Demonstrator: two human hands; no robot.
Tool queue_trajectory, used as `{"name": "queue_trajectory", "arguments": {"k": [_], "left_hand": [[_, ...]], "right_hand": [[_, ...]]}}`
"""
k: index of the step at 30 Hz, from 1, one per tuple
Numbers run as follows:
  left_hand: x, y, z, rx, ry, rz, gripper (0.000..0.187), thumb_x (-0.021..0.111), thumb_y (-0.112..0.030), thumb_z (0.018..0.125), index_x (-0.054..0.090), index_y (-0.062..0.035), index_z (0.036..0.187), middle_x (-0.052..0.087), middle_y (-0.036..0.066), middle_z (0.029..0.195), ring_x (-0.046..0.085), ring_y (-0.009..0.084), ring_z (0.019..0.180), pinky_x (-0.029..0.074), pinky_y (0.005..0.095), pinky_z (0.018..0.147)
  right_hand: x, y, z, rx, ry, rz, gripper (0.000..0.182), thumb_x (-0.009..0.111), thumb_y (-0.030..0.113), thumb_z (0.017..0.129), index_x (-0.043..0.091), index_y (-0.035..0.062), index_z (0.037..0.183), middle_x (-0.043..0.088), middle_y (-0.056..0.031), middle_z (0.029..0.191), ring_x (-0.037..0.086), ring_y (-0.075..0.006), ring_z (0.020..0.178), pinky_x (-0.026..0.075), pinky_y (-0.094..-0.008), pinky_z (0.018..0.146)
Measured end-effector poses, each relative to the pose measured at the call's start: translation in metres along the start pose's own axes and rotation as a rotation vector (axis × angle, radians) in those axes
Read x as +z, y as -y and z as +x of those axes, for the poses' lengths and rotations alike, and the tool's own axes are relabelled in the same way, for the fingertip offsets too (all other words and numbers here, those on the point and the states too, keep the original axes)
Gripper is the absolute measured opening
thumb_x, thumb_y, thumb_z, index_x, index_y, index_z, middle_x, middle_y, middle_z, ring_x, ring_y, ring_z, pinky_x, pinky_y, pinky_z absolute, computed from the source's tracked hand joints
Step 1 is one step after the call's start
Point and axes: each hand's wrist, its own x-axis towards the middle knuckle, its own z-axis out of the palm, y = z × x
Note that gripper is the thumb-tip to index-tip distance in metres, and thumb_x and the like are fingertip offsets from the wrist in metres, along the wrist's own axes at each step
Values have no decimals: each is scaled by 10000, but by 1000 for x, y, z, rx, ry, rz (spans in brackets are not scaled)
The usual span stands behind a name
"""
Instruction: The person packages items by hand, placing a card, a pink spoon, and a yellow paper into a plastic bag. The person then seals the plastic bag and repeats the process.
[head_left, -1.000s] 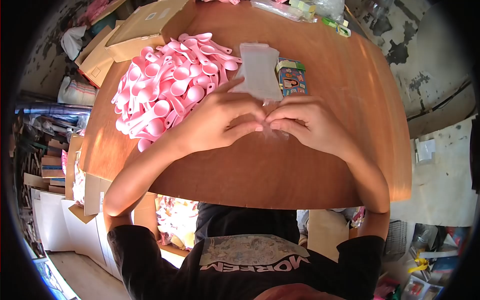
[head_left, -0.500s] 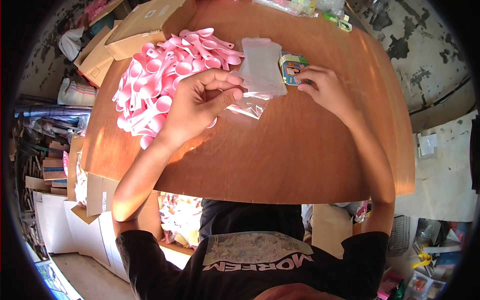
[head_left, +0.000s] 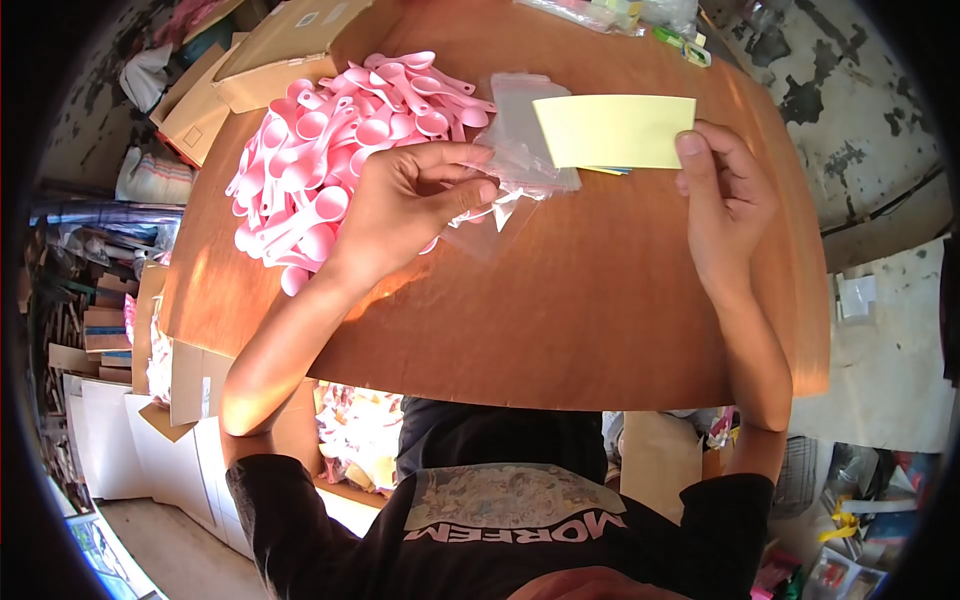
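Observation:
My left hand (head_left: pixel 415 205) pinches a clear plastic bag (head_left: pixel 492 228) between thumb and fingers, in front of the heap of pink plastic scoops (head_left: pixel 310 150). In my right hand (head_left: pixel 728 190) is a pale yellow card (head_left: pixel 620 130), held by its right end with the thumb on top. The plain side of the card faces me. Beneath its left part lies a stack of clear plastic bags (head_left: pixel 515 95) on the table. Only a thin edge of the colourful printed cards (head_left: pixel 608 170) shows below the yellow card; the rest is hidden.
The brown wooden table (head_left: pixel 560 320) curves around me. An open cardboard box (head_left: pixel 290 55) stands behind the scoops at the back left. Plastic packets (head_left: pixel 590 15) and a green cutter-like tool (head_left: pixel 683 45) lie along the far edge.
My right hand has lifted a card off the printed stack and moved right, its yellow side now showing. The left hand stays nearly in place with the bag.

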Motion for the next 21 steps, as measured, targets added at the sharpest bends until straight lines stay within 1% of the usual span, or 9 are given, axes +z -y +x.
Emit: {"name": "queue_trajectory", "arguments": {"k": [1,3,7,9,13,15,17,19,21], "left_hand": [[4,-6,-2,-24,21,24,310,679,6,827,606,62,1123,693,110,930,661,117,813,541,223,709],[10,-8,-5,-46,43,48,308,678,3,829,610,58,1124,693,104,929,660,117,808,543,226,716],[12,-5,-6,130,67,24,296,670,-1,836,618,44,1124,693,88,937,651,112,810,539,244,732],[7,-5,-7,89,95,100,290,661,0,842,623,36,1127,695,84,937,648,108,844,531,239,760],[13,-12,-10,28,139,110,303,666,-9,843,620,40,1139,700,70,924,619,69,827,497,214,755],[18,-10,-10,60,158,98,320,671,-14,840,614,42,1150,703,75,941,616,64,835,498,218,752],[22,-15,-9,61,166,79,321,669,-8,839,613,42,1151,701,84,968,617,65,850,500,218,743],[24,-21,-9,99,145,90,310,669,-19,844,617,39,1144,700,81,964,620,69,853,506,215,743],[25,-26,-9,104,140,94,288,664,-28,851,625,41,1128,700,81,962,619,70,853,509,216,743]], "right_hand": [[3,5,-1,95,38,143,136,648,110,891,657,-18,936,621,8,784,516,-27,668,406,-180,559],[8,5,-3,105,61,187,149,643,115,898,652,-27,942,619,18,798,510,-14,681,406,-168,575],[14,-2,0,128,118,217,161,645,132,897,657,-24,936,608,24,779,477,-15,654,385,-174,563],[13,-4,3,194,282,192,153,656,133,886,668,-16,921,605,32,759,451,-15,629,356,-183,533],[14,-3,-1,98,397,-7,119,687,104,844,678,-3,897,645,6,714,423,-16,540,326,-196,481],[21,-6,-5,12,361,-14,100,696,93,830,684,11,887,653,-6,704,415,-17,505,319,-197,463],[26,-2,-9,38,278,93,75,701,89,824,695,30,869,658,-6,699,426,-13,498,320,-194,454],[21,-1,-9,43,323,85,68,707,93,818,700,47,868,656,3,705,437,1,514,309,-180,448],[18,7,-8,25,492,18,94,706,100,817,694,43,892,657,-27,822,538,-50,638,401,-201,541]]}}
